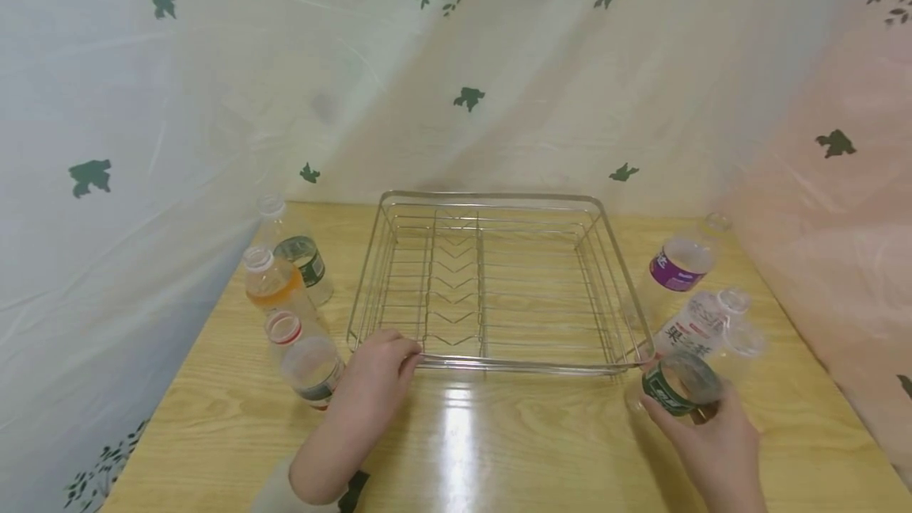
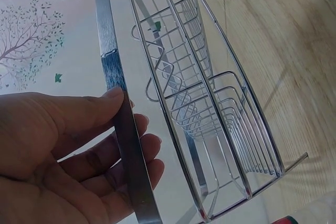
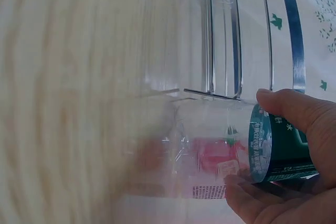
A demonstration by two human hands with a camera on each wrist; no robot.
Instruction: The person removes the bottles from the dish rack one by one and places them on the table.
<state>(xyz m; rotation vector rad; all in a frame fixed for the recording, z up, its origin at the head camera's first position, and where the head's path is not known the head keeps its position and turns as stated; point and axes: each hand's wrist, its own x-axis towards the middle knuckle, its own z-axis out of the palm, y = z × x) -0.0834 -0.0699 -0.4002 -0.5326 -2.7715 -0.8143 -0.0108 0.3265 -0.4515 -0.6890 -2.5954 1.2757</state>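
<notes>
A wire dish rack (image 1: pixel 527 283) stands on the wooden table. My left hand (image 1: pixel 381 362) pinches the flat metal rim (image 2: pixel 126 124) at its front left corner, the thumb on one side and the curled fingers on the other. My right hand (image 1: pixel 720 434) grips a clear plastic bottle with a green label (image 1: pixel 666 390) near the rack's front right corner. In the right wrist view, thumb and fingers wrap that bottle (image 3: pixel 220 140) at its label. Behind it are a clear bottle with red and white print (image 1: pixel 694 327) and a purple-labelled bottle (image 1: pixel 677 264).
Left of the rack stand several more bottles: a green-labelled one (image 1: pixel 302 260), one with an orange band (image 1: pixel 274 283) and one with a red neck ring (image 1: pixel 306 362). A patterned cloth (image 1: pixel 456 46) hangs behind and beside the table (image 1: pixel 527 442).
</notes>
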